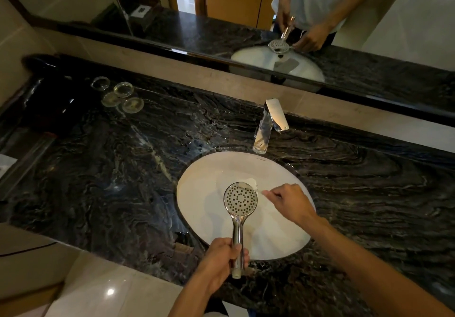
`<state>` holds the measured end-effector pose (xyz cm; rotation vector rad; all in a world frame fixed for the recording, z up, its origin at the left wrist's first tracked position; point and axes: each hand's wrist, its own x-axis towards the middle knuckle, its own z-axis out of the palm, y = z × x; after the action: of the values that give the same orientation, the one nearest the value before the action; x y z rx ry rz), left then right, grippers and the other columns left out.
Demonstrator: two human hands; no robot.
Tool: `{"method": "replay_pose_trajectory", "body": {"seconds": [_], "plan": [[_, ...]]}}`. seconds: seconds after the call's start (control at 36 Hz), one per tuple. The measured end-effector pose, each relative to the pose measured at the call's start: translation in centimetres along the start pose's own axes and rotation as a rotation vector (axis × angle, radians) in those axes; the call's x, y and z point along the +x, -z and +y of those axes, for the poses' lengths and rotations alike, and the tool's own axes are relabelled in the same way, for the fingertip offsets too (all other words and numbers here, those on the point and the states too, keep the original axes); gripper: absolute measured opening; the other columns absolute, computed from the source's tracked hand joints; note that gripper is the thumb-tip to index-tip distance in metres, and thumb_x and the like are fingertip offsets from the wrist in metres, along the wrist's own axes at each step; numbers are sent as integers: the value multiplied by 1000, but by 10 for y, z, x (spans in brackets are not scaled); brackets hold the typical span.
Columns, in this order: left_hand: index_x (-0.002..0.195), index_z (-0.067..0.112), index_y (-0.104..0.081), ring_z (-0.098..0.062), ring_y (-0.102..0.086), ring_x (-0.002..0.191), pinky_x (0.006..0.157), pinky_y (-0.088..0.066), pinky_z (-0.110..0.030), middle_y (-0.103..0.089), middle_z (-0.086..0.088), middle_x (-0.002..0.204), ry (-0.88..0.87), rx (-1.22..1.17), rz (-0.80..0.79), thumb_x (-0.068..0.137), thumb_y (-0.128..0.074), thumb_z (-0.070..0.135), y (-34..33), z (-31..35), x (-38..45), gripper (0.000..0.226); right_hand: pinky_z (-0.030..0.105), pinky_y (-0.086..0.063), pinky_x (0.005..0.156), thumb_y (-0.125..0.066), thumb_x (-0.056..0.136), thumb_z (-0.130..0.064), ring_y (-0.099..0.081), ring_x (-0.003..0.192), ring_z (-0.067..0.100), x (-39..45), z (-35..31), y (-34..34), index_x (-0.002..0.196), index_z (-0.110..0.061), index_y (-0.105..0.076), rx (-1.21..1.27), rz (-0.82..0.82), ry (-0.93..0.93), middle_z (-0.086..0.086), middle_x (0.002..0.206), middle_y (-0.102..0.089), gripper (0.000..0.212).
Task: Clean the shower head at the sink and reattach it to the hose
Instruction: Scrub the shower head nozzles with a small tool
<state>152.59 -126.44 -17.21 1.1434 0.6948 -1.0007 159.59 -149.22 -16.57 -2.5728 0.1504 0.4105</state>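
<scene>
Far left, on the dark veined marble counter (103, 169): four clear glass coasters (118, 95) clustered near the back edge, beside a black object too dark to identify. Left of centre, at the counter's front edge: left hand (221, 260), fingers curled round the lower end of the chrome handle of the shower head (240, 202), grasping it firmly; handle rising up and away from the fist, its pale threaded end projecting just below the fingers, no hose attached. Centre: round spray face with dark nozzle holes turned upward toward the camera, held above the white oval sink (202, 193) set into the counter, well above the left hand and just left of the right hand. Behind the basin, on the counter: chrome faucet (267, 125), spout angled toward the bowl. Right of centre: right hand (290, 203), reaching in over the basin rim, fingertips pinching a thin pale item at the right edge of the spray face; item too small and blurred to identify. Along the top, left to right: mirror (221, 3) above a beige ledge, reflecting the counter, the basin, both hands and the shower head.
</scene>
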Motion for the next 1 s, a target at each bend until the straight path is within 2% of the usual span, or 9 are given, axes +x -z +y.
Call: {"method": "replay_pose_trajectory", "body": {"seconds": [0.08,0.14,0.31,0.42,0.5,0.64,0.83,0.92,1.0], "plan": [[93,-12,-58,-29,-63,65,64,-56,-39,-66,-21,74,5,-19,9,97,-44,-10,0,0,0,15,34,-35,51,-58,98,-46,-37,46,13,-16,1,-13,56,-10,-55,76,-146,62,2,50,-47,55],[94,-13,-58,-29,-62,63,60,-56,-38,-65,-22,73,0,-28,12,97,-42,-11,0,2,-1,16,34,-34,53,-56,98,-49,-36,46,12,-25,2,-23,57,-8,-52,50,-192,101,2,50,-46,58],[90,-10,-56,-28,-59,60,58,-55,-37,-62,-21,71,-38,-26,-5,97,-42,-11,-5,10,-3,15,35,-34,52,-58,95,-51,-36,44,11,-15,5,-16,52,-11,-50,114,-24,26,0,44,-42,60],[91,-12,-58,-27,-61,60,60,-56,-36,-63,-20,69,-58,3,-29,97,-43,-11,-6,17,-4,16,43,-46,58,-58,97,-47,-53,50,22,-5,8,-13,64,-3,-66,181,165,-55,12,52,-59,56],[89,-11,-57,-27,-61,59,58,-56,-35,-63,-20,69,-58,-16,-30,96,-42,-13,-6,18,-6,16,41,-43,57,-57,97,-48,-50,49,23,-8,11,-17,65,-2,-66,198,125,5,14,52,-58,57],[91,-13,-56,-27,-60,58,57,-55,-36,-61,-22,71,-47,-52,-1,96,-45,-11,-5,16,-7,12,35,-35,52,-55,95,-56,-36,45,10,-33,15,-39,56,-7,-50,180,-57,108,-2,46,-42,62],[93,-10,-56,-28,-57,62,60,-54,-36,-61,-20,70,-41,0,-34,98,-42,-10,-10,18,-9,15,38,-45,60,-58,96,-47,-59,53,24,-11,16,-22,70,-3,-72,206,189,-35,11,53,-63,54],[94,-12,-56,-29,-57,62,59,-55,-36,-60,-22,72,-38,-8,-48,99,-42,-9,-11,21,-11,15,32,-39,52,-60,96,-45,-47,44,12,-7,12,-20,67,-6,-73,226,192,-30,0,44,-53,50],[94,-13,-56,-28,-57,61,58,-55,-36,-59,-22,73,-28,-21,-42,98,-43,-10,-9,22,-10,14,32,-39,52,-61,96,-46,-42,45,6,-18,12,-33,64,-9,-71,273,109,-37,2,45,-52,49]]}}
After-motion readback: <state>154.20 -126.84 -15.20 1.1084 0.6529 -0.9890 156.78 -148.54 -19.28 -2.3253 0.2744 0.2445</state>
